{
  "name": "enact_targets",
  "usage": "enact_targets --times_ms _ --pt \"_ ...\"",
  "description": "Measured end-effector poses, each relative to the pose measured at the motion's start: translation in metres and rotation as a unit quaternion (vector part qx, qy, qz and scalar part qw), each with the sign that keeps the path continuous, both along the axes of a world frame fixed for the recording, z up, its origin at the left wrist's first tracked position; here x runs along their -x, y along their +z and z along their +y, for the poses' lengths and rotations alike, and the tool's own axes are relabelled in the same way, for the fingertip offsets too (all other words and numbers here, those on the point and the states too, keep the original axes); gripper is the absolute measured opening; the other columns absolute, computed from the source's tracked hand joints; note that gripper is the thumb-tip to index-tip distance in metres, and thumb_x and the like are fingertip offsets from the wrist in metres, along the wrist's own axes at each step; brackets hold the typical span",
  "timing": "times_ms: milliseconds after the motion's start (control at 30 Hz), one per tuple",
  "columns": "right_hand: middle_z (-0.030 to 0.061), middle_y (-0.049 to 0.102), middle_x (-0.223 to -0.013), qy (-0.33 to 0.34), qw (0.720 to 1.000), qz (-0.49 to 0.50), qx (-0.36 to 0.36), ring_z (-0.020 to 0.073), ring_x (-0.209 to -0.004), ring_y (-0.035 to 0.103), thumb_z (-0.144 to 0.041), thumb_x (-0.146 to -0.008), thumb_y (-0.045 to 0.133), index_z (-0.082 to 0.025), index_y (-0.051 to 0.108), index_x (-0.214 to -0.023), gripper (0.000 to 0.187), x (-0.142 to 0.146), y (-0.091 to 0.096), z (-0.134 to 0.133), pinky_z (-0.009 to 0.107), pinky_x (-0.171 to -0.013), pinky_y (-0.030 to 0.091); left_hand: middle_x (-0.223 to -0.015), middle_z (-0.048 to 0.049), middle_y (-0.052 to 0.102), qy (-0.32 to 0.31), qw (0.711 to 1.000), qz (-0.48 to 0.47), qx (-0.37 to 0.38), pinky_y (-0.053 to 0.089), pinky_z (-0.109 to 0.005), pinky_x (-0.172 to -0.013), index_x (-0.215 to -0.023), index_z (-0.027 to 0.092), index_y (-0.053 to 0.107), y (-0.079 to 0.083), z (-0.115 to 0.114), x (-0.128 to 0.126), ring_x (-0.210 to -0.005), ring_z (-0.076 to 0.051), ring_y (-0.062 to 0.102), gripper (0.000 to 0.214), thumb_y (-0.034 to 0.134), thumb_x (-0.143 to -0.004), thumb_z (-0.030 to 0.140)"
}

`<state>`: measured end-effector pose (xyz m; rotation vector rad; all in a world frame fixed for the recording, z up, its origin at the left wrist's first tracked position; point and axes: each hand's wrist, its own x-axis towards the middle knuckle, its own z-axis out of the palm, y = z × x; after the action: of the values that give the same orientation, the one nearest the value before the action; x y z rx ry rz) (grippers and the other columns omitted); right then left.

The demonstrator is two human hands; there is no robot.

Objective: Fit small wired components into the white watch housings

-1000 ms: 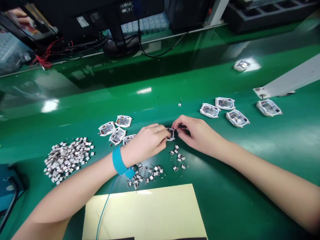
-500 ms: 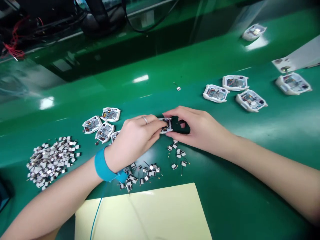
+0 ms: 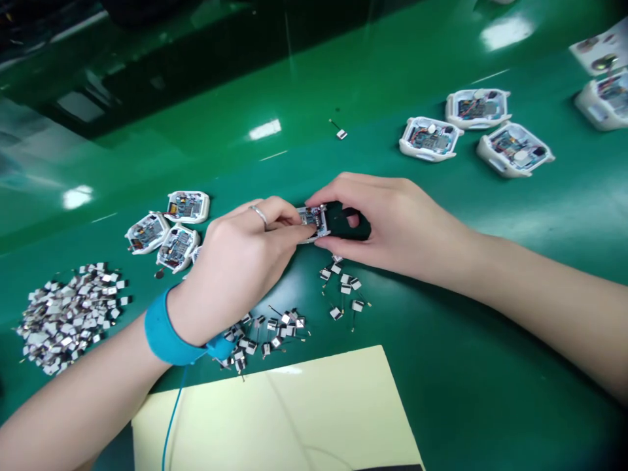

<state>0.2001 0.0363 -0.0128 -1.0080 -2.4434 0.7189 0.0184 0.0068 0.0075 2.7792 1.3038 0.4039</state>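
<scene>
A white square watch case [image 3: 322,221] with a circuit board inside lies between my two hands on the green table. My right hand [image 3: 392,216] grips its right side, thumb on the near corner and forefinger on the far corner. My left hand [image 3: 250,245], with a ring and a blue wrist strap [image 3: 169,330], is closed at the case's left side, and one fingertip touches the board. These fingers hide the left part of the case; I cannot make out any small part under them. Small antenna modules [image 3: 346,284] with short leads lie just in front of the case.
More watch cases stand at the left [image 3: 187,206] and at the right [image 3: 475,108]. A heap of small silvery modules [image 3: 73,317] is at far left. More leaded modules [image 3: 275,330] lie before a yellow sheet [image 3: 275,418]. One single module [image 3: 341,134] lies farther back.
The view has shifted and come closer to the table. My left fingers have changed position over the board. The right hand keeps its hold on the case.
</scene>
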Motion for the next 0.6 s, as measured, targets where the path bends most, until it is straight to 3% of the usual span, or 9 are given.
enact_targets --times_ms 433,600 --pt "-0.0017 0.056 -0.087 -0.003 1.0 -0.004 -0.001 0.0127 -0.078 0.055 -0.031 -0.075 0.049 -0.019 0.053 -0.09 0.02 -0.0004 -0.0003 0.0001 0.023 -0.066 0.041 -0.084 0.0005 0.061 0.009 1.0 0.013 -0.018 0.048 -0.023 -0.062 -0.085 0.023 0.062 -0.0008 -0.0018 -0.0007 -0.072 -0.013 0.058 0.018 0.044 -0.082 0.022" --pt "-0.0024 0.056 -0.085 0.001 1.0 0.01 0.003 0.0115 -0.077 0.054 -0.022 -0.071 0.055 -0.017 0.054 -0.09 0.019 0.0 -0.0001 0.0001 0.023 -0.068 0.041 -0.085 -0.0001 0.062 0.009 1.0 0.012 -0.023 0.046 -0.024 -0.06 -0.085 0.023 0.063 -0.0007 -0.0024 -0.0003 -0.071 -0.013 0.058 0.018 0.045 -0.081 0.02"
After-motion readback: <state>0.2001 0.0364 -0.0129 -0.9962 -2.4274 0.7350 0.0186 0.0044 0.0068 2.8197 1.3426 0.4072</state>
